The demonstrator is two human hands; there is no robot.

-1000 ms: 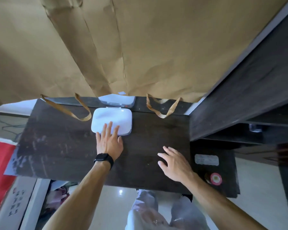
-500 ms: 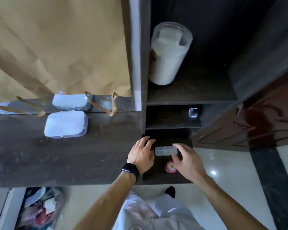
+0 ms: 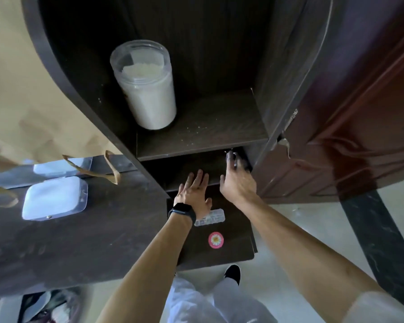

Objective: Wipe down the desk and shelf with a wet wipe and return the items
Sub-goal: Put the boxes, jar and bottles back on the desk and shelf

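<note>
**Both hands reaching into the low shelf nook**

Landmark: the dark wood shelf (image 3: 203,127) unit w/ several tiers. A clear jar (image 3: 145,85) of white grains is standing on the upper tier. Below it, the left hand (image 3: 194,190) is lying flat, fingers spread, released, at the nook's front edge. The right hand (image 3: 237,180) is stretching deeper toward the back right corner; fingertips are lost in shadow, so can't tell its grasp. A flat wipe pack (image 3: 210,217) & a round pink sticker (image 3: 216,240) are sitting on the lowest ledge, nearer the person. Left of the shelf, the dusty dark desk (image 3: 79,241) is carrying a white lidded box (image 3: 54,198), w/ brown paper (image 3: 21,89) hanging behind. Right of the shelf: a reddish door (image 3: 359,113), pale glossy floor (image 3: 289,229) below.
</note>
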